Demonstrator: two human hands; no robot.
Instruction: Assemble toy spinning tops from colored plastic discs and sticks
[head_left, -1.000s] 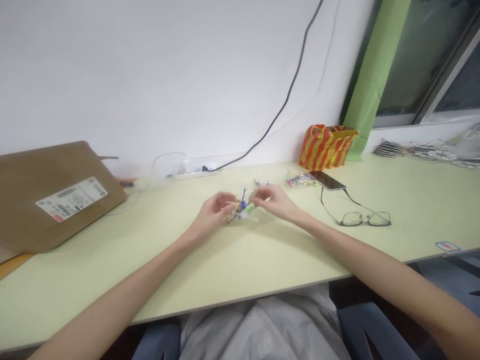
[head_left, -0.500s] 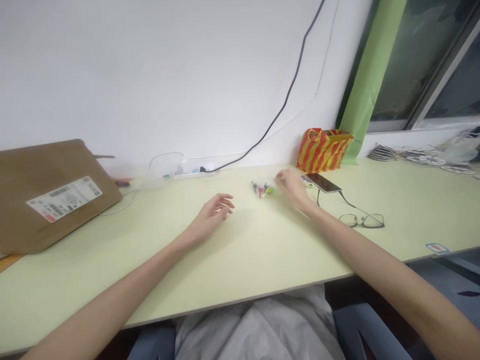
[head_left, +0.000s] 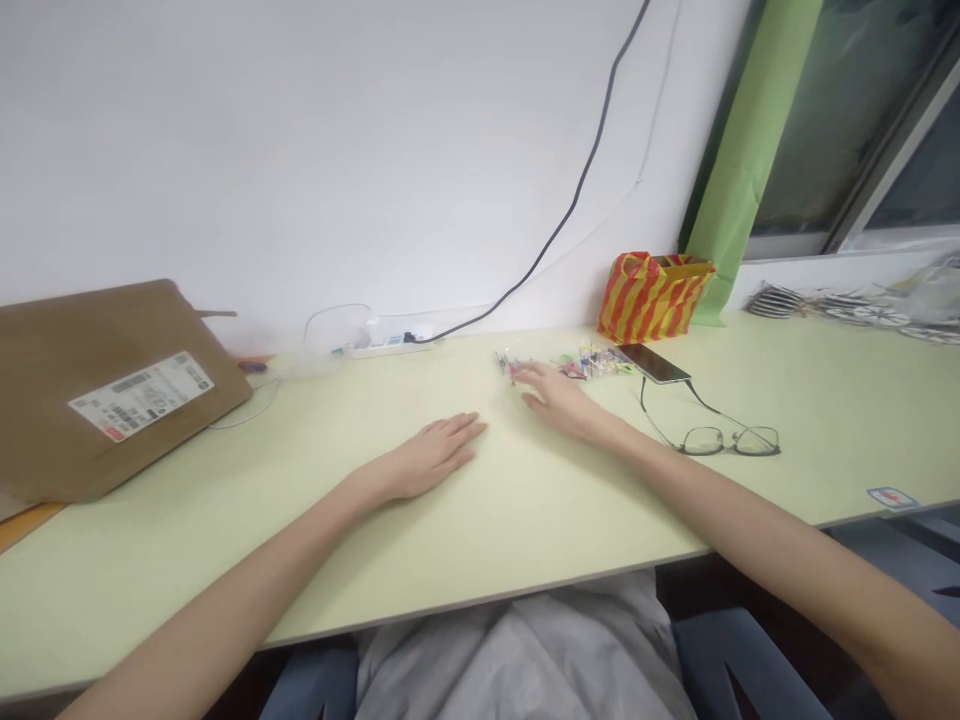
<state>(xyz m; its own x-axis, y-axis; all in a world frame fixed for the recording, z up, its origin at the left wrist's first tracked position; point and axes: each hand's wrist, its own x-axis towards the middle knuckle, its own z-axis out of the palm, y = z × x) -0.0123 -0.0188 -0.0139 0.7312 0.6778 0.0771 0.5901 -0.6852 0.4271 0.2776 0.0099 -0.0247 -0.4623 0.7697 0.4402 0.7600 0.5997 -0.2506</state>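
Multicoloured small pieces [head_left: 596, 361] lie near the back edge of the counter [head_left: 525, 530]; at their left end the right hand [head_left: 561, 402], fingers loosely parted, grips nothing visible, and light fingertip handling seems best; the left hand [head_left: 429, 455] lies flat, seemingly empty

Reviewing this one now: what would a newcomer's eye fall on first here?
Probably the red-and-yellow striped bag at the back right of the table, then the large brown cardboard package at the far left. Nearer the middle, the left hand lies palm down, and the right hand is at small colourful pieces that are scattered towards the phone.
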